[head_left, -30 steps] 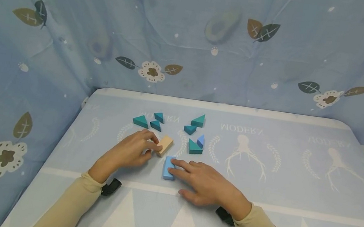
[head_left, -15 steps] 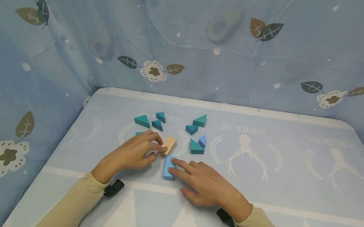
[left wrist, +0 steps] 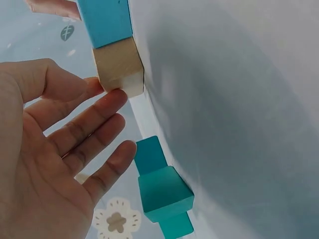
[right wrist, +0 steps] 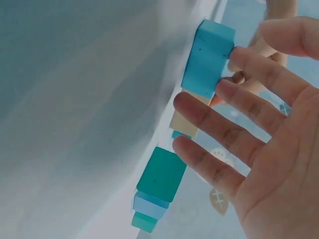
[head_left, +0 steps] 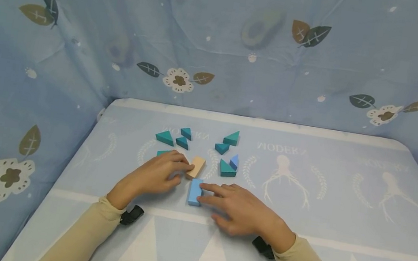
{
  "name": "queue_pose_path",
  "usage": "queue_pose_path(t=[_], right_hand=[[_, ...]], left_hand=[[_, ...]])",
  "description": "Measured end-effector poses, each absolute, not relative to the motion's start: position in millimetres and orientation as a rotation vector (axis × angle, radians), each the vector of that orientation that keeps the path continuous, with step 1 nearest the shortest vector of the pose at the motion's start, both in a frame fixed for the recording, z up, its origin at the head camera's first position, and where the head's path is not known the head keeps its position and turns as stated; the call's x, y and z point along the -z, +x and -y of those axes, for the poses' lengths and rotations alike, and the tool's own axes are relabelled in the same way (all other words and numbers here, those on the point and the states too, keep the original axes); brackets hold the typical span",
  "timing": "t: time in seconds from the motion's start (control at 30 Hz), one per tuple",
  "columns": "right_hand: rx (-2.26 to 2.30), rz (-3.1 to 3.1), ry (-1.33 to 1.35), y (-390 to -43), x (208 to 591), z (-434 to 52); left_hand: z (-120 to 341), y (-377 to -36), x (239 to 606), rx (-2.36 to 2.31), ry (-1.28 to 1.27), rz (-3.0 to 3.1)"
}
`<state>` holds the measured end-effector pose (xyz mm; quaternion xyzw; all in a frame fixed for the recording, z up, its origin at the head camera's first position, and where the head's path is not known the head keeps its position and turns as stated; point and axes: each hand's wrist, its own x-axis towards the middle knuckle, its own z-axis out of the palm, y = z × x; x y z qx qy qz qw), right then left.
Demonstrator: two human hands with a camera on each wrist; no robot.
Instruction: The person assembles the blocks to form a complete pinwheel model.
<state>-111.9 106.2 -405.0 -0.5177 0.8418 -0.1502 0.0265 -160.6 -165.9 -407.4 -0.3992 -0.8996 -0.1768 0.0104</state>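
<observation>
A plain wooden block (head_left: 197,167) lies on the table, tilted slightly to the right. Fingertips of my left hand (head_left: 156,172) touch its left side, with the fingers mostly straight in the left wrist view. Just nearer to me lies a light blue rectangular block (head_left: 195,192), its far end close to the wooden one. On the blue block's right side, fingertips of my right hand (head_left: 243,211) rest, and the right wrist view shows these fingers straight and spread. Partly hidden behind my left hand is a teal block (head_left: 163,152).
Teal triangular blocks, among them one at the left (head_left: 165,137) and one at the right (head_left: 231,138), lie beyond my hands in two groups. A small blue triangular block (head_left: 234,161) touches or nearly touches another teal triangular block (head_left: 227,168). Patterned cloth (head_left: 222,38) hangs behind the table.
My left hand and the wooden block have shifted slightly right, bringing a teal block into view behind the hand. My right hand has drawn back slightly to the right; the blue block is almost unmoved.
</observation>
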Motion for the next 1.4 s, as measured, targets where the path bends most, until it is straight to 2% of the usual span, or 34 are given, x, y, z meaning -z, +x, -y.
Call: queue_pose_path(t=[1.4], right_hand=[[0.396,-2.651,-1.626,-108.8,408.6,-102.6]], left_hand=[[156.1,-152.3,401.1,0.507,-1.281,2.822]])
